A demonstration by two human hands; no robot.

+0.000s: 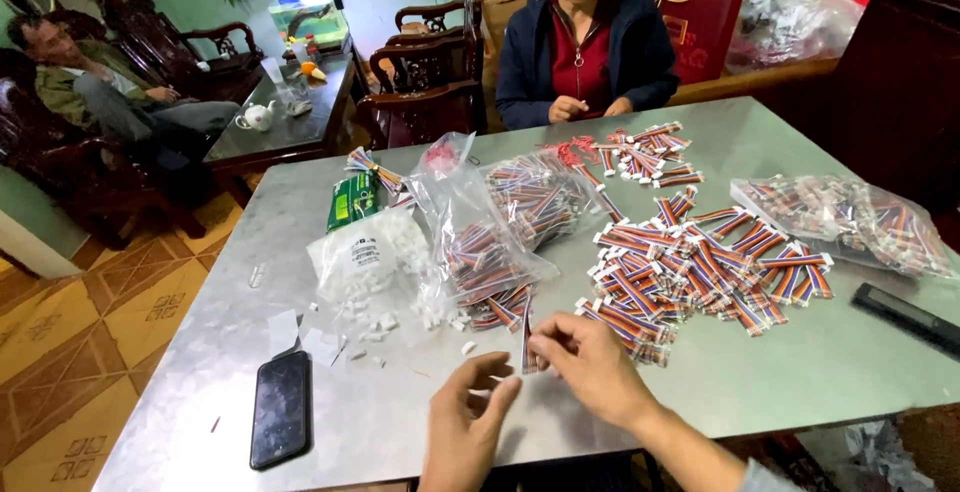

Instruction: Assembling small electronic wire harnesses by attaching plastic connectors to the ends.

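My right hand (590,362) pinches a short striped wire bundle (527,337) just above the metal table (780,372) — my left hand (465,407) waits open beside it. I should hold the wires straight, little white plugs (375,330) close by

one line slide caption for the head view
Two hands, left and right, hold a wire bundle beside piled striped connector cables on a metal table.
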